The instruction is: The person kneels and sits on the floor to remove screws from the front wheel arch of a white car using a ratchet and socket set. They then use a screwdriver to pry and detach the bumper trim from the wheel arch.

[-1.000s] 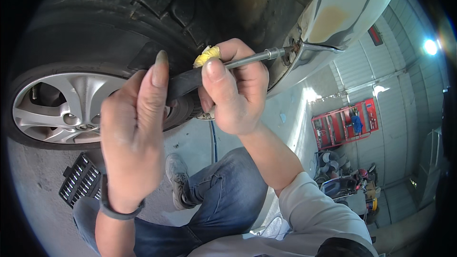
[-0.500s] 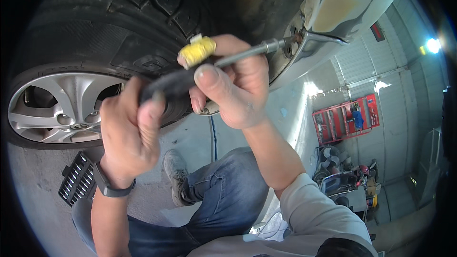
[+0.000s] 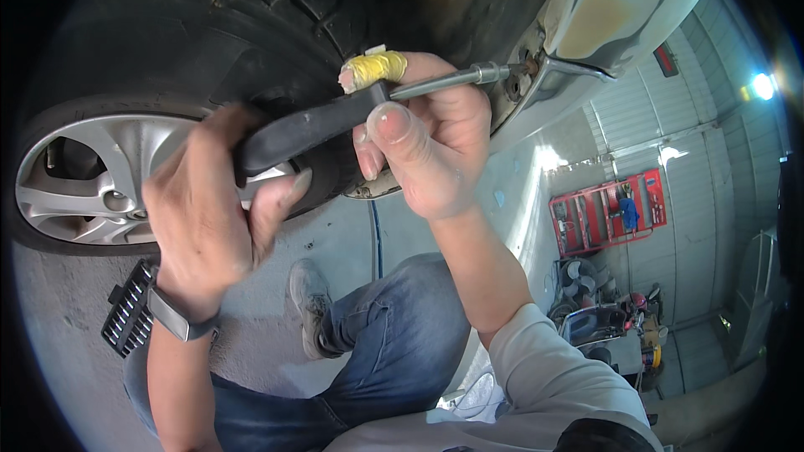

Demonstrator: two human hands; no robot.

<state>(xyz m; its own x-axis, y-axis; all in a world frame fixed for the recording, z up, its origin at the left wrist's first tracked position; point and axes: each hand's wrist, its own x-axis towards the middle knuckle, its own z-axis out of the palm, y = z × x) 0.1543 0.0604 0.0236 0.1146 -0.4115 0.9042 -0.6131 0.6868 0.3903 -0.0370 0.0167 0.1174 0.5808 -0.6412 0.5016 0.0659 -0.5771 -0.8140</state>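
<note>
A ratchet wrench with a black handle [image 3: 314, 127] and a silver extension bar [image 3: 440, 82] spans the space between my hands. The extension's far end meets a rusty bolt spot at the lower edge of the white car body panel [image 3: 615, 8]. My left hand [image 3: 205, 209] is loosely curled round the handle's near end, its thumb standing off below and its fingers partly blurred. My right hand [image 3: 440, 146] grips the wrench head and the start of the extension, thumb in front, fingers behind. Yellow wrapping [image 3: 377, 69] covers one of its fingertips.
A large black tyre [image 3: 167, 42] with a silver alloy wheel [image 3: 92, 180] fills the left side. On the floor lies a black socket tray [image 3: 130, 305]. A red tool rack [image 3: 607, 211] and piled items stand to the right. My bent leg [image 3: 402, 310] is below.
The ratchet handle has swung and shows more plainly. My left hand has shifted slightly left, its thumb farther from the other fingers. My right hand has moved slightly right.
</note>
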